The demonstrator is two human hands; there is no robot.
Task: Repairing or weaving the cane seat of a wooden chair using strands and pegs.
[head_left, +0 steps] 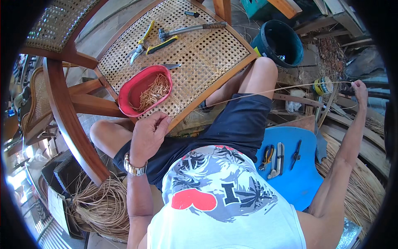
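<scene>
A cane strand [290,87] stretches in a long, nearly straight line across a seated person's lap, from the front edge of a chair to a point far out on the right. The right hand [360,88], arm raised and extended to the side, pinches the strand between thumb and fingers. The left hand [150,135], a metal watch [136,168] at its wrist, is closed at the near edge of the chair, thumb and fingertips pressed together on the strand's other end, where the line grows faint.

The wooden chair [199,70], its seat woven in an open pattern of holes, stands directly before the person, between the knees. On the seat, just beyond the left hand, sits a red bowl [128,93] partly filled with short pegs [155,91]. A blade [172,66] lies by the bowl's far side. Farther back rest yellow-handled shears [145,45], spread open, and a hammer [186,30] with its head near them.

A dark green bucket [269,47] stands past the right knee, and a yellow-labeled can [323,86] is close to the strand, near the right hand. At the person's right side, pliers [267,157] and other slim tools lie on a blue seat [294,182]. A loose coil of cane [101,207] lies at lower left.
</scene>
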